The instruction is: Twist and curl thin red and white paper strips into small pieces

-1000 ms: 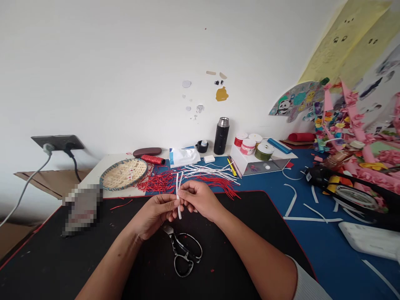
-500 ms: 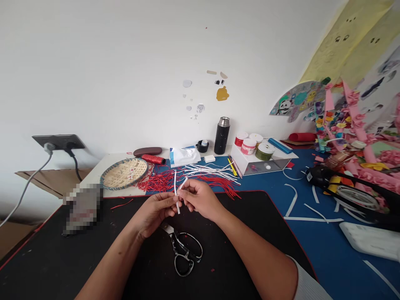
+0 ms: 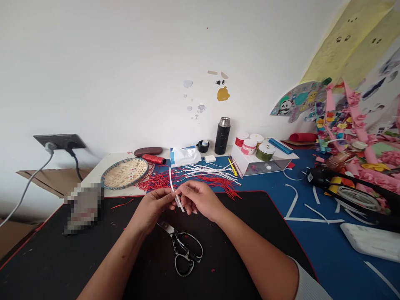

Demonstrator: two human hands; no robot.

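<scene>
My left hand [image 3: 153,207] and my right hand [image 3: 200,199] meet above a black mat [image 3: 62,258], fingertips pinched together on a thin white paper strip [image 3: 172,183]. The strip sticks up and leans left from the pinch, with a short end poking out below. Black-handled scissors [image 3: 183,249] lie on the mat just under my hands, blades pointing up-left. Behind my hands lie a heap of red strips [image 3: 159,181] and a bundle of white strips [image 3: 209,171].
A woven basket tray [image 3: 124,173] sits at the back left beside a red thread spool [image 3: 153,159]. A black flask [image 3: 221,135], jars on a box [image 3: 254,146] and colourful paper crafts [image 3: 353,133] fill the back right. White scraps litter the blue surface [image 3: 312,233].
The white strip has tipped from upright to leaning left, and its second end has come down into the pinch. Both hands shifted slightly lower.
</scene>
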